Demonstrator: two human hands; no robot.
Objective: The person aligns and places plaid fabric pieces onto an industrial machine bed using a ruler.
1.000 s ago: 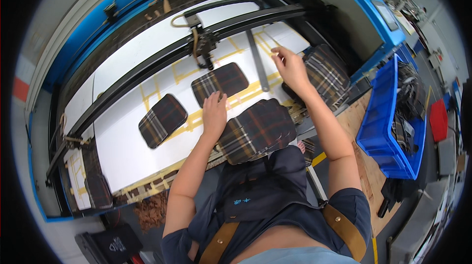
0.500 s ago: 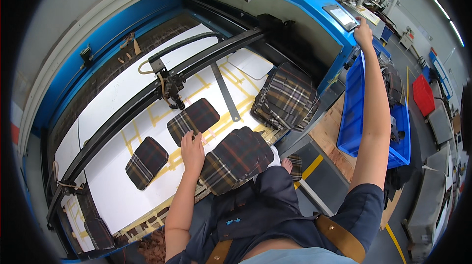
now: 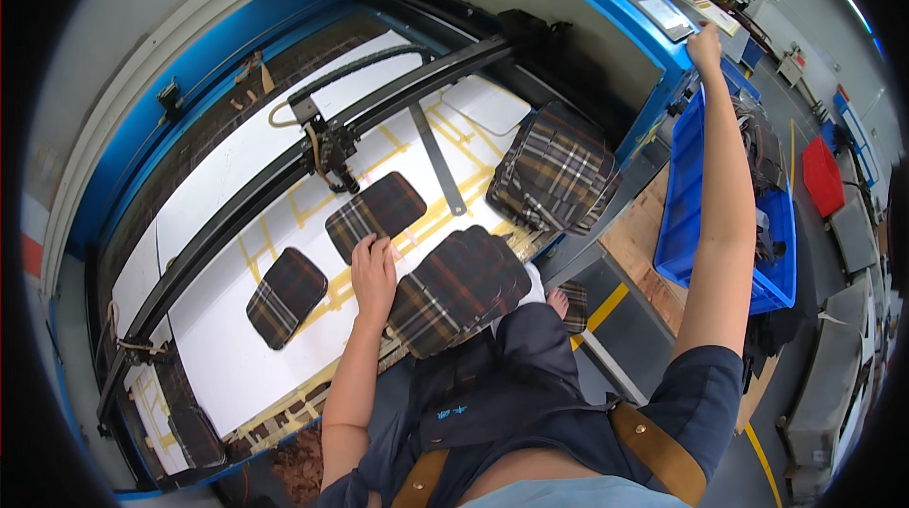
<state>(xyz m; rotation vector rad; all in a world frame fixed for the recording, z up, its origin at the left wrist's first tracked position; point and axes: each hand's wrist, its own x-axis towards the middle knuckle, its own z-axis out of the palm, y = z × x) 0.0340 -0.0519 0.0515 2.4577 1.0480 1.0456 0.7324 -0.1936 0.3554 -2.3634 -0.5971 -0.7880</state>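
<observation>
My left hand (image 3: 375,276) lies open, fingertips on the near edge of a dark plaid fabric panel (image 3: 390,207) with rounded corners. A second plaid panel (image 3: 288,298) lies to its left on the white sheet. Just right of my left wrist is a thick stack of plaid panels (image 3: 462,290). My right arm reaches far out to the blue machine housing. There my right hand (image 3: 704,49), fingers curled, is at the right edge of a control panel with a lit screen (image 3: 662,16). What its fingertips touch is hidden.
A black gantry beam (image 3: 256,191) with a cutting head (image 3: 331,156) crosses the bed. A flat metal strip (image 3: 437,162) lies near another plaid stack (image 3: 554,167). At my right stands a blue crate (image 3: 680,214) holding dark items. Yellow tape lines mark the white sheet.
The whole view has shifted slightly, with the scene sitting a little higher. Both hands keep their places, the left at the panel and the right at the control panel.
</observation>
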